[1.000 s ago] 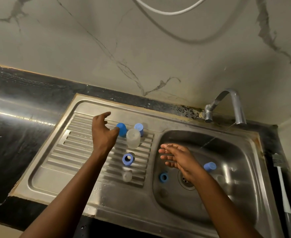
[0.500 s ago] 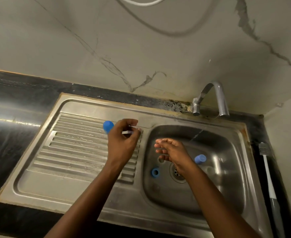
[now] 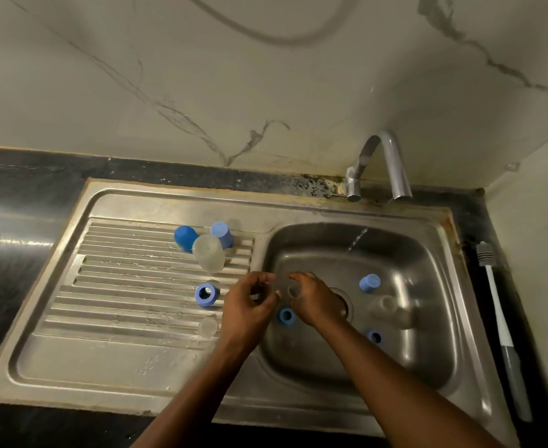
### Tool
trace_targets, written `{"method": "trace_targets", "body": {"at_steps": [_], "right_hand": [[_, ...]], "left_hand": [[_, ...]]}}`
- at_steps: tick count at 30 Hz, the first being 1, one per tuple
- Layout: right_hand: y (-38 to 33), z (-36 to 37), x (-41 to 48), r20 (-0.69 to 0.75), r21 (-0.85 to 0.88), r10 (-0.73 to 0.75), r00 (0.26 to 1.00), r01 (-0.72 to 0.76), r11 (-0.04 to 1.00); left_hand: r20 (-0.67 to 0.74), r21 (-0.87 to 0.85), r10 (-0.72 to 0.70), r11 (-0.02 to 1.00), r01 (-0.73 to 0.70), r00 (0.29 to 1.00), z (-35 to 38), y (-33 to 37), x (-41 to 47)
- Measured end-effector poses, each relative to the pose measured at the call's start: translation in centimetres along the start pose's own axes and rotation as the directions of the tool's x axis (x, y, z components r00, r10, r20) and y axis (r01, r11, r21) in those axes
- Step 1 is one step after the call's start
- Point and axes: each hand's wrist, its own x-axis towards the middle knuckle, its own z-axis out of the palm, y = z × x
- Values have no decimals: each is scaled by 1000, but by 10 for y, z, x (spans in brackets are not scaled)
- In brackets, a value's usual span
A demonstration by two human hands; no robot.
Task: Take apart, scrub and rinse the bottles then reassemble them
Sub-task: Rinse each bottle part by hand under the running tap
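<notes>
My right hand point(image 3: 318, 302) pinches a small clear bottle part point(image 3: 293, 291) over the left side of the sink basin point(image 3: 427, 253). My left hand point(image 3: 247, 305) hovers right beside it with curled fingers; whether it holds anything is unclear. In the basin lie a clear bottle point(image 3: 392, 310), a light blue cap point(image 3: 370, 282) and two blue rings point(image 3: 286, 315) point(image 3: 374, 336). The drainboard point(image 3: 120, 286) carries an upturned clear bottle point(image 3: 208, 253), a dark blue cap point(image 3: 185, 237), a light blue cap point(image 3: 221, 233), a blue ring point(image 3: 205, 294) and a small clear piece point(image 3: 207, 326).
The tap point(image 3: 385, 163) stands behind the basin, with a thin stream of water point(image 3: 358, 237) under its spout. A long bottle brush point(image 3: 499, 302) lies on the black counter at the right. The wall rises straight behind the sink.
My left hand has left the items at the back of the drainboard and come down to meet my right hand at the basin's left edge. The view has shifted.
</notes>
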Motion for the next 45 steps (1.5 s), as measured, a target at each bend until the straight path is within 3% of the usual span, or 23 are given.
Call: {"method": "trace_targets", "body": {"at_steps": [3,7,11,14,18,23,27,34,40,45], "right_hand": [[1,1,0,-6,-91,15,1000,-16,996],[7,1,0,-41,-76,6,999,-9,997],[7,-13,-3,-148,10,-13,989,15,1000],[4,-33,-5,-222,204,33,975,13,979],[8,-75,-4,-279,555,113,954,65,829],[16,-132,-6,-250,847,217,944,105,521],[18,-162,-7,-285,840,206,936,140,524],[12,-193,-16,-301,814,156,941,169,556],[15,-207,-19,-216,887,229,949,92,453],[20,-207,-19,-103,929,207,973,20,369]], "left_hand": [[5,3,-18,1000,18,1000,-5,-3,-2],[7,-3,-36,999,36,999,-13,-5,1],[0,3,-45,999,45,999,-14,-3,6],[13,-4,-55,998,55,998,-11,-1,11],[63,9,-52,999,52,997,5,12,21],[167,102,4,995,-21,986,39,35,36],[245,102,57,991,-85,968,72,58,45],[263,-55,145,989,-136,954,106,82,55],[298,-200,76,980,-16,952,116,93,51],[365,-327,18,938,110,931,117,96,45]]}}
